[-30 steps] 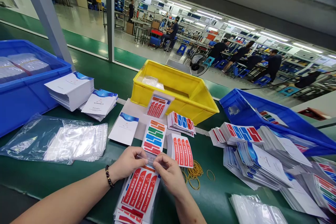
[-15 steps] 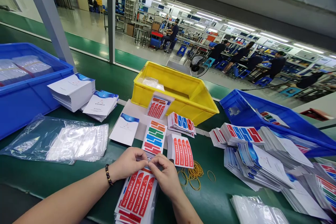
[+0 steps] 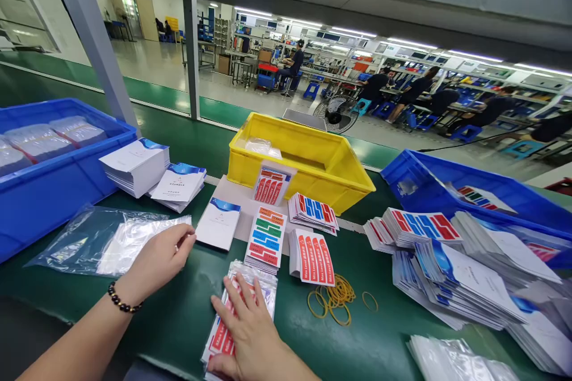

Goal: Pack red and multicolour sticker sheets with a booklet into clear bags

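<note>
My right hand [image 3: 252,324] lies flat with fingers spread on a pile of clear zip bags holding red sticker sheets [image 3: 221,333]. My left hand [image 3: 158,256] is over the right end of a stack of empty clear zip bags [image 3: 120,244]. Its fingers are curled together at the stack's edge; whether a bag is between them I cannot make out. Just beyond my right hand sits a stack of multicoloured sticker sheets [image 3: 266,238]. Red "Min Level" sticker sheets [image 3: 315,256] lie to its right, and a white-and-blue booklet [image 3: 218,223] to its left.
A yellow bin [image 3: 304,175] stands at the back, with a bagged sample leaning on it. Blue bins flank it: left bin [image 3: 58,190], right bin [image 3: 451,184]. Yellow rubber bands [image 3: 337,297], booklet stacks [image 3: 134,166] and piled booklets [image 3: 465,280] lie about. People sit in the background.
Both hands had been pinching together at the top of a bagged sticker sheet. They have parted: the left moved to the empty bags, the right flattened onto the pile. The view has shifted.
</note>
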The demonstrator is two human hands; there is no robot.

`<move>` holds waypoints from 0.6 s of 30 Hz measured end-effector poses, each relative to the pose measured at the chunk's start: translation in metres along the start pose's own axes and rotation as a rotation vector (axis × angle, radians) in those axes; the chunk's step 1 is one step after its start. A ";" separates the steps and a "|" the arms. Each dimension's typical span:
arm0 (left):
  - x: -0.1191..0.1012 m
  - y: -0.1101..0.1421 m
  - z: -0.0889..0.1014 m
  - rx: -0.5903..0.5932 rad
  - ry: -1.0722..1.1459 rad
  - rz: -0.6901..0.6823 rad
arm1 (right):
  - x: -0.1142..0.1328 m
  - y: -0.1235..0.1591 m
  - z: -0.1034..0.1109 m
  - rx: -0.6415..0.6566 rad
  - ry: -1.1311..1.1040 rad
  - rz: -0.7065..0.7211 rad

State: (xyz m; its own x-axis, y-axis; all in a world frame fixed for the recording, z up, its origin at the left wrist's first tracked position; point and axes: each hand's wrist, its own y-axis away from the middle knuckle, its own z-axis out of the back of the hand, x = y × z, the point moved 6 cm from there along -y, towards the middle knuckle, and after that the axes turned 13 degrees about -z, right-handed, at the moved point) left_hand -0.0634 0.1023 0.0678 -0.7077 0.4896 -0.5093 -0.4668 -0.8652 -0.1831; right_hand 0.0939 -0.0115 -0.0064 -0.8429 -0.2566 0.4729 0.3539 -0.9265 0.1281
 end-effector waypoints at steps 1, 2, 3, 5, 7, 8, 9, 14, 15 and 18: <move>0.009 0.002 0.000 0.053 -0.048 0.049 | 0.001 -0.001 -0.005 0.078 0.002 -0.021; 0.018 0.005 0.000 0.102 -0.097 0.094 | 0.001 -0.003 -0.008 0.129 0.004 -0.039; 0.028 0.008 -0.001 0.145 -0.148 0.138 | 0.001 -0.004 -0.010 0.156 0.005 -0.053; 0.048 0.015 -0.005 0.232 -0.225 0.221 | -0.001 -0.006 -0.011 0.174 0.004 -0.061; 0.065 0.021 -0.013 0.311 -0.237 0.270 | -0.005 -0.006 -0.012 0.159 -0.003 -0.049; 0.071 0.023 -0.017 0.334 -0.220 0.270 | -0.006 -0.005 -0.014 0.142 -0.010 -0.031; 0.075 0.025 -0.020 0.347 -0.197 0.258 | -0.008 -0.005 -0.015 0.121 -0.017 -0.005; 0.074 0.026 -0.016 0.332 -0.166 0.213 | -0.013 0.000 -0.002 -0.130 -0.117 0.120; 0.068 0.025 -0.014 0.323 -0.163 0.199 | -0.014 0.000 0.006 -0.210 -0.159 0.126; 0.034 0.024 -0.018 0.298 -0.112 0.090 | -0.018 -0.002 0.027 -0.367 -0.347 0.088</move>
State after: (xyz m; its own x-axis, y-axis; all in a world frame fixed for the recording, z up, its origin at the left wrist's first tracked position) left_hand -0.0893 0.0966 0.0308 -0.7995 0.4359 -0.4133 -0.5226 -0.8439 0.1210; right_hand 0.1192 0.0022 0.0089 -0.6098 -0.2893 0.7379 0.1996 -0.9571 -0.2103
